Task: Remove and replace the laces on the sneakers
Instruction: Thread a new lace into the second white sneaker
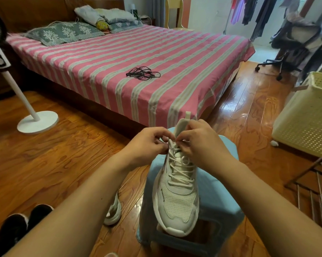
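The white sneaker (177, 186) is resting on a blue stool (217, 204), raising it within reach. The left hand (147, 145) and right hand (203, 145) are pinching its white lace (178, 164) at the top eyelets. Black laces (142, 73) are lying well apart on the bed (101, 58), probably as replacements.

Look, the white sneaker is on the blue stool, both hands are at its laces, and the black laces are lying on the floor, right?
Nearly. In the head view the black laces lie on the striped bed, not the floor. The rest holds: the white sneaker sits on the blue stool, with the left hand and right hand at its laces.
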